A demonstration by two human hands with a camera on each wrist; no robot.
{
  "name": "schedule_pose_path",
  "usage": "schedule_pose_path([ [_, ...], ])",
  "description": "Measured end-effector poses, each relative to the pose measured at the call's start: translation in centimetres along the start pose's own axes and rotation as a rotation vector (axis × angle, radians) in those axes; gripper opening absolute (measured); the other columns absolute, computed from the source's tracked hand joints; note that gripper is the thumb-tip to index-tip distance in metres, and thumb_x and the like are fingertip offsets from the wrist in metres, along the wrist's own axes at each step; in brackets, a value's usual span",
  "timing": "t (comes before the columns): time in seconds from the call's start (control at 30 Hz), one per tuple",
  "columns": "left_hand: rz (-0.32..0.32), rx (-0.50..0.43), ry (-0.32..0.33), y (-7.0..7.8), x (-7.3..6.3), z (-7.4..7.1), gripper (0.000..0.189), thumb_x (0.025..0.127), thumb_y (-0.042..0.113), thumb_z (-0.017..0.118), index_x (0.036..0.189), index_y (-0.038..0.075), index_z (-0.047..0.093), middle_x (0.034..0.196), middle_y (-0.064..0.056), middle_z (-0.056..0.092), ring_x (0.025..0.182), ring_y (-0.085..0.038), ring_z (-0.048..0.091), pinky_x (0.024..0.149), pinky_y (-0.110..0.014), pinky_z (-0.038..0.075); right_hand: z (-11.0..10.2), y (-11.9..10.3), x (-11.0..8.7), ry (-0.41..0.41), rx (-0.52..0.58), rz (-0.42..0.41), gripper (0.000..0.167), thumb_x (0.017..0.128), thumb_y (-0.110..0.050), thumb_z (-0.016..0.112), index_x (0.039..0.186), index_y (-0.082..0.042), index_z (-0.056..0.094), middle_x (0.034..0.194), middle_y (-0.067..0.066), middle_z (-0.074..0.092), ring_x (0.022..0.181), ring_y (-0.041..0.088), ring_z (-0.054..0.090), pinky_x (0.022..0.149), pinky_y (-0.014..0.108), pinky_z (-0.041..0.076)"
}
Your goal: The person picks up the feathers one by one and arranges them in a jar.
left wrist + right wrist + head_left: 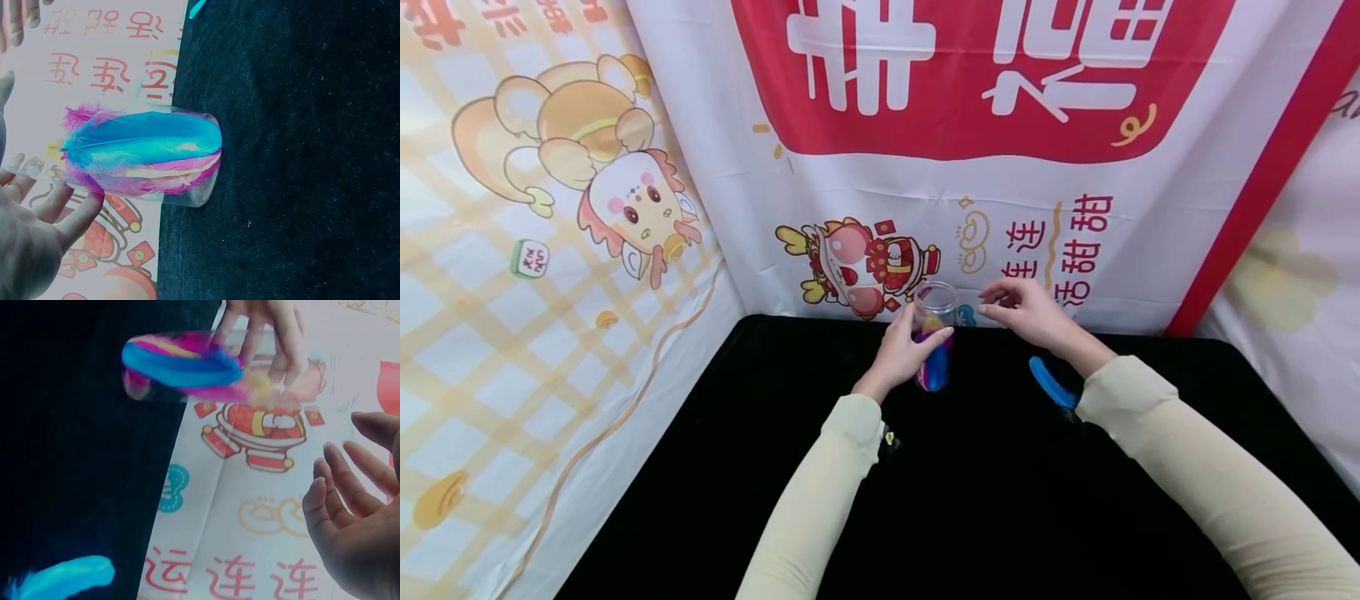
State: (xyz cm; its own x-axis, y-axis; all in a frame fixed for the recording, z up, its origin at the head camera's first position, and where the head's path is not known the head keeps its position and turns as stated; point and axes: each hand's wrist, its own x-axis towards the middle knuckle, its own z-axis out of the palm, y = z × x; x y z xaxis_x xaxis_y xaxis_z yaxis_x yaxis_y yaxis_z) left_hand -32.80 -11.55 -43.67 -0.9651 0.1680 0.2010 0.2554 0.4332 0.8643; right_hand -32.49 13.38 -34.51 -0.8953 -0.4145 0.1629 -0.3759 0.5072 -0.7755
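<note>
A clear, open-topped jar [937, 300] stands near the back edge of the black table. My left hand [898, 346] grips its side, with the thumb and fingers around the upper part. Inside, blue, magenta and pale yellow feathers [144, 140] lean together, a large blue one against the wall. To the jar's right my right hand [1021, 310] hovers, apart from it, its fingers loosely bent and holding nothing in the right wrist view. A loose blue feather [69, 575] lies on the table below that hand, partly hidden by the right forearm in the head view.
A black cloth-covered table [985, 500] spreads in front of me. Right behind the jar hangs a white printed cloth [865, 183] with red characters and a cartoon figure. Another printed cloth [490, 317] rises on the left. A small dark object [889, 442] sits by my left cuff.
</note>
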Motion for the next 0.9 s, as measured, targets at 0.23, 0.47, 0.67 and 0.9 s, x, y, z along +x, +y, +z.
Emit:
schedule_pose_path([
  [0.23, 0.014, 0.014, 0.019, 0.0, 0.0, 0.0, 0.080, 0.091, 0.067, 0.064, 0.154, 0.024, 0.037, 0.146, -0.002, 0.049, 0.133, -0.022, 0.052, 0.113, -0.046, 0.042, -1.0, 2.3, -0.4, -0.030, -0.076, 0.018, 0.033, 0.101, -0.022, 0.067, 0.125, 0.000, 0.068, 0.119, 0.019, 0.069, 0.104, 0.031, 0.065, 0.090, 0.042, 0.053],
  [0.47, 0.012, 0.022, 0.024, 0.0, -0.1, 0.0, 0.080, 0.091, 0.067, 0.065, 0.153, 0.024, 0.038, 0.146, -0.003, 0.049, 0.133, -0.023, 0.052, 0.112, -0.046, 0.042, -1.8, 6.0, -1.1, -0.108, -0.071, 0.102, 0.039, 0.101, -0.023, 0.066, 0.130, 0.004, 0.064, 0.120, 0.021, 0.068, 0.107, 0.032, 0.064, 0.093, 0.046, 0.051],
  [0.67, 0.006, 0.018, 0.022, 0.1, -0.1, 0.0, 0.080, 0.091, 0.067, 0.065, 0.153, 0.024, 0.038, 0.146, -0.005, 0.049, 0.134, -0.024, 0.052, 0.113, -0.047, 0.042, -1.9, 8.6, -1.9, -0.083, -0.103, 0.129, 0.040, 0.100, -0.021, 0.068, 0.128, 0.008, 0.063, 0.116, 0.022, 0.068, 0.103, 0.030, 0.064, 0.086, 0.042, 0.053],
  [0.9, 0.004, 0.025, 0.019, 0.0, -0.1, 0.0, 0.081, 0.091, 0.067, 0.064, 0.153, 0.024, 0.037, 0.146, -0.005, 0.049, 0.133, -0.024, 0.052, 0.112, -0.047, 0.043, -2.0, 11.4, -2.4, -0.067, -0.208, 0.123, 0.035, 0.097, -0.016, 0.071, 0.121, 0.008, 0.066, 0.109, 0.020, 0.071, 0.099, 0.031, 0.066, 0.083, 0.041, 0.054],
])
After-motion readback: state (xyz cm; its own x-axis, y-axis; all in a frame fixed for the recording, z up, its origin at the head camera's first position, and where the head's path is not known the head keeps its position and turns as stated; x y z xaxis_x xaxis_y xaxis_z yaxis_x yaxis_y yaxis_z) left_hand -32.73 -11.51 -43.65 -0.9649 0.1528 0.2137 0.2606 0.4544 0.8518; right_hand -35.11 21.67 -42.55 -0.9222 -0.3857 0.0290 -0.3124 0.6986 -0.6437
